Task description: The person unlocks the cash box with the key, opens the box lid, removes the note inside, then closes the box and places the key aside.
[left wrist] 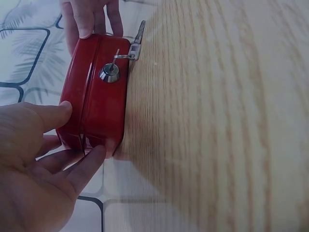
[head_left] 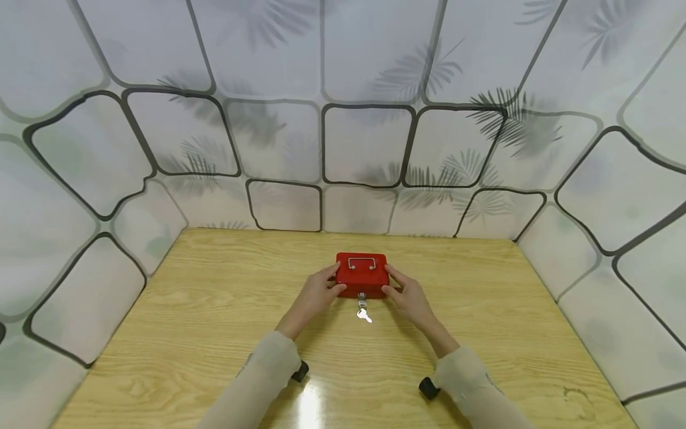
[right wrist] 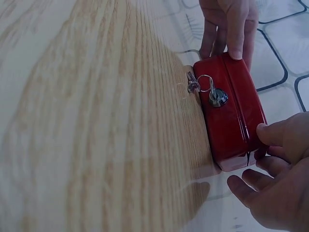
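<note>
While left hand (head_left: pixel 320 290) and right hand (head_left: pixel 407 295) clasp the red cash box (head_left: pixel 362 273) ends, fingers loosely curled, spare key (head_left: pixel 364 314) blurs.

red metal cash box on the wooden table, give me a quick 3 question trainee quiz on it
1. True or false: the lid of the small red metal cash box stands open.
2. What sits in the round silver lock on the box's front? A) nothing B) a key, with a second silver key hanging from its ring C) a coin
3. Where do the left hand and the right hand touch the box?

Key:
1. False; the lid is down.
2. B
3. One at each end, thumbs at the top edge, fingers around the corners near the wooden table.
</note>
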`<control>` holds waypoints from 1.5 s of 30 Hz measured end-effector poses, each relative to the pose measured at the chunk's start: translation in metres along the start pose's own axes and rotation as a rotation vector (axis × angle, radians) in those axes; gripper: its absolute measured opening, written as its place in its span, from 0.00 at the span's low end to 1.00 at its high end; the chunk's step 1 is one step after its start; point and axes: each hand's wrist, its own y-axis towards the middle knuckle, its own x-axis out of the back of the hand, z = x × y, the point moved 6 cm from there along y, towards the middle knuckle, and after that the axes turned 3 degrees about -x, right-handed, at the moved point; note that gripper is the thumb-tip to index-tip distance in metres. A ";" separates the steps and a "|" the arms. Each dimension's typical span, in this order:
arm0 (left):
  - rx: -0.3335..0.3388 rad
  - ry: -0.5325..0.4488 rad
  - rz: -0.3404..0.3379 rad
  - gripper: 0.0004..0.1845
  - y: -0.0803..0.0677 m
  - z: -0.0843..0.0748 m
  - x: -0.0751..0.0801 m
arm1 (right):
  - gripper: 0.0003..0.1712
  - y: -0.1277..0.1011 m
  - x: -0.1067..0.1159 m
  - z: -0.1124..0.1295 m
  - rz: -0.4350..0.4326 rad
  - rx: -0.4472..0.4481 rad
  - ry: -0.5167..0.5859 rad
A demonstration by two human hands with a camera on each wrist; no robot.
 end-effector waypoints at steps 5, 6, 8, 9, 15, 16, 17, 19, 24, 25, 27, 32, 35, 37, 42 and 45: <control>0.035 -0.014 0.001 0.35 -0.002 -0.001 0.002 | 0.34 0.000 -0.001 0.001 -0.013 0.001 -0.003; 0.039 -0.013 0.000 0.35 -0.002 -0.001 0.002 | 0.33 0.000 -0.001 0.002 -0.018 0.001 -0.003; 0.047 -0.013 -0.002 0.36 -0.002 -0.001 0.003 | 0.33 -0.001 -0.001 0.002 -0.026 0.006 -0.001; 0.048 -0.009 -0.003 0.36 -0.002 -0.001 0.003 | 0.33 -0.001 -0.001 0.003 -0.032 0.009 0.001; -0.006 0.025 -0.002 0.35 -0.003 -0.004 0.004 | 0.32 -0.002 -0.002 0.005 -0.058 0.062 0.015; -0.015 0.032 -0.005 0.34 -0.003 -0.004 0.004 | 0.31 -0.002 -0.002 0.005 -0.062 0.069 0.017; -0.020 0.042 -0.008 0.34 -0.003 -0.004 0.004 | 0.31 -0.002 -0.002 0.005 -0.068 0.073 0.019; -0.025 0.054 -0.014 0.33 -0.002 -0.003 0.005 | 0.31 -0.002 -0.002 0.005 -0.086 0.072 0.017; -0.039 0.089 -0.035 0.32 -0.001 -0.001 0.006 | 0.30 -0.003 0.000 0.006 -0.114 0.059 0.009; -0.041 0.092 -0.038 0.32 -0.001 -0.001 0.007 | 0.29 -0.003 0.000 0.006 -0.114 0.057 0.004; -0.037 0.093 -0.037 0.32 -0.001 0.000 0.007 | 0.29 -0.003 0.000 0.007 -0.113 0.054 0.000; 0.012 0.026 -0.021 0.33 0.000 0.001 0.008 | 0.28 -0.001 0.003 0.009 -0.112 0.057 -0.032; 0.008 0.034 -0.040 0.32 0.002 -0.001 0.011 | 0.27 0.001 0.005 0.012 -0.111 0.055 -0.040; -0.008 0.053 -0.058 0.31 0.004 -0.003 0.013 | 0.27 0.003 0.007 0.014 -0.112 0.051 -0.039; -0.016 0.066 -0.086 0.31 0.011 -0.007 0.019 | 0.25 0.007 0.013 0.021 -0.131 0.057 -0.042; -0.005 0.056 -0.087 0.31 0.014 -0.010 0.021 | 0.25 0.010 0.016 0.025 -0.138 0.062 -0.051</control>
